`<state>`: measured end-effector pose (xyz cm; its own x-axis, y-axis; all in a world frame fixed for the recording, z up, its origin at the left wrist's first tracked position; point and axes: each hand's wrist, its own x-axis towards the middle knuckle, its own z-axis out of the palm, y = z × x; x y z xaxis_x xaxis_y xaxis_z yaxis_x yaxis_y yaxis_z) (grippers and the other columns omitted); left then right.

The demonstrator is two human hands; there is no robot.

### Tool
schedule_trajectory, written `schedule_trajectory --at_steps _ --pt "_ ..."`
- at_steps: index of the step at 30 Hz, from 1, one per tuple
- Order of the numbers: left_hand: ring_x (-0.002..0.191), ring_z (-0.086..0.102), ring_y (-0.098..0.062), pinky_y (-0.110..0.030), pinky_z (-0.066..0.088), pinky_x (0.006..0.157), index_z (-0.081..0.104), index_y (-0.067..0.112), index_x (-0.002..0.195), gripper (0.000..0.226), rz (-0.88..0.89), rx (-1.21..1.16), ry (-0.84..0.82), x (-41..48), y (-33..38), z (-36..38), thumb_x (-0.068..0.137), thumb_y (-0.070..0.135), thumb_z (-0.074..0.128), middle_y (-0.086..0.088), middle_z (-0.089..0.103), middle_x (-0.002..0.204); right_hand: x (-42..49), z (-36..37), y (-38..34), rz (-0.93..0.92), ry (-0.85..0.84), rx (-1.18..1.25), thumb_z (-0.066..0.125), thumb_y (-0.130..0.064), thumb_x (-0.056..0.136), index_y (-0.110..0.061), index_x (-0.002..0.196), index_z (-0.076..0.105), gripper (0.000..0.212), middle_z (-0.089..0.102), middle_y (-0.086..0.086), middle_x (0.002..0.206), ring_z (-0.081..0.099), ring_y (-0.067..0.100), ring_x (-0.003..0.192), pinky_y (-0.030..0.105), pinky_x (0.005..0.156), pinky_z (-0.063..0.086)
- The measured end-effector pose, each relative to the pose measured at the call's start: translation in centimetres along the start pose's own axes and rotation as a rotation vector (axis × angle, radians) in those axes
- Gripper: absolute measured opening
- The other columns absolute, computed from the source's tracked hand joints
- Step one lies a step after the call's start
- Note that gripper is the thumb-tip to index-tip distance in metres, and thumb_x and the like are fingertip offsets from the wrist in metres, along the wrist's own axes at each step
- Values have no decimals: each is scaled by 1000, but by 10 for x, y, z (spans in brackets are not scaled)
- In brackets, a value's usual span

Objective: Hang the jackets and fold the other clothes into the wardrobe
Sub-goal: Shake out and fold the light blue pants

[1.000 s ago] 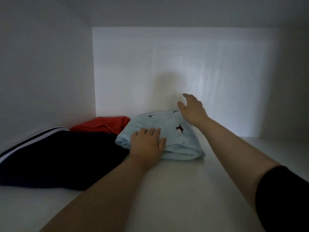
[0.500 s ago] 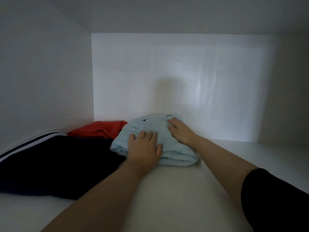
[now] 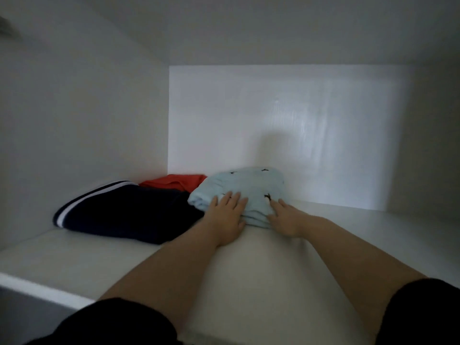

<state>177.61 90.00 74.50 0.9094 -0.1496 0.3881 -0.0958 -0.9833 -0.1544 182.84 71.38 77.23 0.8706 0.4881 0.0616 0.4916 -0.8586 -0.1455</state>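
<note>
Three folded garments on one wardrobe shelf (image 3: pixel 273 257): one light blue (image 3: pixel 249 188) at 12 o'clock, one red (image 3: pixel 174 181) and one navy striped (image 3: pixel 129 210) toward 10 o'clock. Two hands, left (image 3: pixel 225 215) and right (image 3: pixel 286 220).

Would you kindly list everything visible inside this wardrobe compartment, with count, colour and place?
Folded light blue cloth garment with small dark marks: one, light blue, middle of the shelf near the back wall.
Folded navy garment with white stripes: one, navy, left of the blue one, touching it.
Folded red-orange garment: one, red-orange, back left corner.
White wardrobe shelf: one, white, under all the clothes.
Left hand: open, resting flat on the blue garment's front.
Right hand: fingers on the blue garment's front right edge.
</note>
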Motion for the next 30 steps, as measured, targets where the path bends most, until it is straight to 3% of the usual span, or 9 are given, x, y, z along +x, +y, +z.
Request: schedule_trajectory --at_steps 2,4,5,8,11,16,20,26,30 --pt "148 4 -22 -46 5 116 10 20 153 63 21 20 -14 -19 8 -10 99 40 35 -6 5 161 -17 -6 0 -6 -8 104 32 -28 104 3 138 34 46 37 19 145 42 29 126 28 100 33" --pt "147 6 -22 -45 5 117 13 20 153 61 0 -19 -32 -40 21 -20 99 39 35 -6 7 161 -36 -9 0 -10 7 123 33 -27 104 2 127 43 39 48 18 134 50 25 112 24 79 34" --pt "147 6 -22 -45 5 117 12 20 153 61 -14 -44 -52 -51 29 -25 99 39 35 -6 7 161 -49 -9 -3 -17 5 107 32 -29 105 1 131 42 41 46 19 137 50 25 113 23 79 32" --pt "148 -1 -23 -46 3 117 5 22 154 60 -80 -187 -270 -87 49 -44 101 43 26 -5 -1 161 -98 2 -12 37 -6 54 28 -38 104 -5 149 23 56 27 15 154 33 26 138 29 108 25" --pt "148 2 -25 -49 7 118 6 23 154 62 -107 -273 -417 -123 74 -65 100 51 20 -5 2 161 -157 10 -21 99 71 14 28 -38 104 -8 145 33 52 35 16 150 38 28 134 34 107 30" --pt "147 8 -23 -48 9 117 10 21 153 58 41 -288 -261 -199 120 -95 102 47 21 -3 11 160 -276 15 -41 209 339 69 34 -33 103 -7 128 50 39 57 17 126 54 31 112 31 82 38" --pt "148 -2 -25 -53 4 116 4 24 153 59 186 -204 -118 -276 162 -92 102 47 21 -3 -1 161 -388 41 -57 353 571 65 39 -23 99 -5 120 52 31 62 20 115 57 36 106 36 83 44" --pt "148 -5 -24 -52 7 116 3 23 153 61 363 -264 43 -401 246 -79 101 39 31 -4 -4 161 -556 104 -81 540 561 -84 44 -19 96 -4 130 48 37 46 16 137 39 32 129 37 102 35" --pt "147 8 -26 -50 12 116 16 17 153 63 557 -464 132 -468 314 -98 96 26 43 -9 9 160 -683 126 -90 596 677 -154 47 -11 93 -2 127 55 36 54 17 131 47 35 122 41 99 39"
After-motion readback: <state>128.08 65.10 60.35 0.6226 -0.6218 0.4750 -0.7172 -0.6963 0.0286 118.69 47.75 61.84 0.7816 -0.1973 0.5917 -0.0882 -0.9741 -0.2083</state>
